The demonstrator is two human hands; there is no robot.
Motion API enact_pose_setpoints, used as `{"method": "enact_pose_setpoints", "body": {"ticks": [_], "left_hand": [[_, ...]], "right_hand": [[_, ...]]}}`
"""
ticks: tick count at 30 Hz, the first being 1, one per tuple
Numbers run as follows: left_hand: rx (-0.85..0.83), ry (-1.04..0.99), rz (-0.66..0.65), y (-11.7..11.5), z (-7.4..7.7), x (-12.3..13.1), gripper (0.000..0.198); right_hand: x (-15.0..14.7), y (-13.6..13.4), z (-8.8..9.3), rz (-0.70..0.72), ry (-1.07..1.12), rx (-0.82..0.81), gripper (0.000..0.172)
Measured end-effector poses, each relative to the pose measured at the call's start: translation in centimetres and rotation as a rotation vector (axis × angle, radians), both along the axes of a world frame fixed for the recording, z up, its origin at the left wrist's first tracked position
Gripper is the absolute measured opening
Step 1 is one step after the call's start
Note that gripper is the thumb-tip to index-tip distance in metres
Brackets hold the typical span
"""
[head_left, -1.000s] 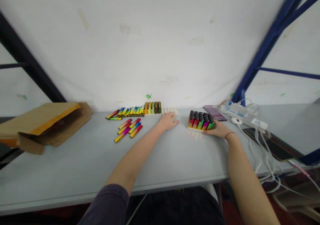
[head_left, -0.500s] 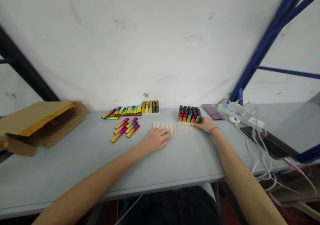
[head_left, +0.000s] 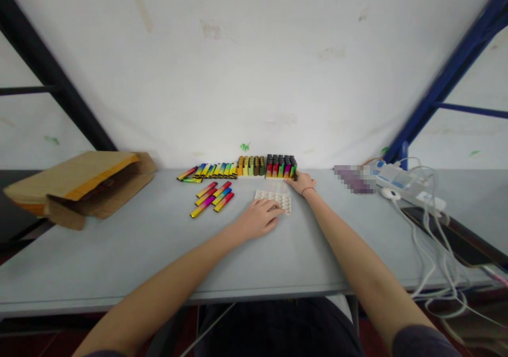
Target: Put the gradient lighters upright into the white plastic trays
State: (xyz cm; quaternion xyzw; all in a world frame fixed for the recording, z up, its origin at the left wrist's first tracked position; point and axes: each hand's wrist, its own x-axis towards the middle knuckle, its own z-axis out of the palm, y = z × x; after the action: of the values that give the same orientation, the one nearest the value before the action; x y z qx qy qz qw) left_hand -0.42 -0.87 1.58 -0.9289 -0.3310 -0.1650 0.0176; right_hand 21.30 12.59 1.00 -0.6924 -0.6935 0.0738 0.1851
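My left hand (head_left: pixel 260 217) lies flat, fingers spread, on the near edge of an empty white holed tray (head_left: pixel 274 199) on the grey table (head_left: pixel 159 246). My right hand (head_left: pixel 302 181) reaches to the back of the table and touches the right side of a full tray of black-capped rainbow lighters (head_left: pixel 281 167) by the wall. Its fingers are curled against the tray. To the left of that tray stands a smaller block of orange and green lighters (head_left: pixel 251 166).
A row of loose colourful lighters (head_left: pixel 208 171) lies by the wall, with several more (head_left: pixel 212 197) in front. An open cardboard box (head_left: pixel 81 183) lies at the left. A phone (head_left: pixel 353 179), power strip (head_left: pixel 400 182) and tangled cables (head_left: pixel 432 240) fill the right.
My right hand has pushed the full lighter tray left and back to the wall, beside the orange-green block. My left hand pulled the empty white tray toward me.
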Motion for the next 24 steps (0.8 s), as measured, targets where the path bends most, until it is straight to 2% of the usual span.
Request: {"method": "enact_pose_setpoints", "body": {"ticks": [4,10,14,16,18,19,22,24], "left_hand": [[-0.011,-0.004,0.004,0.1,0.0,0.0,0.034],[-0.033,0.001,0.011,-0.1,0.0,0.2,0.035],[-0.024,-0.016,-0.012,-0.1,0.3,-0.1,0.036],[-0.011,-0.036,0.028,0.3,0.8,-0.8,0.037],[0.004,-0.053,0.174,0.9,1.6,-2.2,0.036],[0.012,-0.057,0.286,1.3,2.1,-3.1,0.036],[0.054,-0.022,0.671,2.7,3.2,-6.4,0.036],[0.036,0.024,0.85,3.4,3.6,-8.6,0.037]], "right_hand": [[-1.5,0.2,0.5,-0.151,0.041,-0.013,0.046],[-2.6,0.5,0.7,-0.184,0.112,0.016,0.045],[-2.6,0.4,0.6,-0.186,0.197,0.025,0.064],[-2.4,-0.4,0.4,-0.172,0.266,0.051,0.072],[-1.8,-1.8,-0.1,-0.098,0.341,0.098,0.07],[-1.4,-2.8,-0.4,-0.014,0.376,0.118,0.07],[0.2,-6.3,-1.1,0.356,0.382,0.139,0.072],[1.1,-8.3,-1.3,0.517,0.295,0.115,0.072]]}}
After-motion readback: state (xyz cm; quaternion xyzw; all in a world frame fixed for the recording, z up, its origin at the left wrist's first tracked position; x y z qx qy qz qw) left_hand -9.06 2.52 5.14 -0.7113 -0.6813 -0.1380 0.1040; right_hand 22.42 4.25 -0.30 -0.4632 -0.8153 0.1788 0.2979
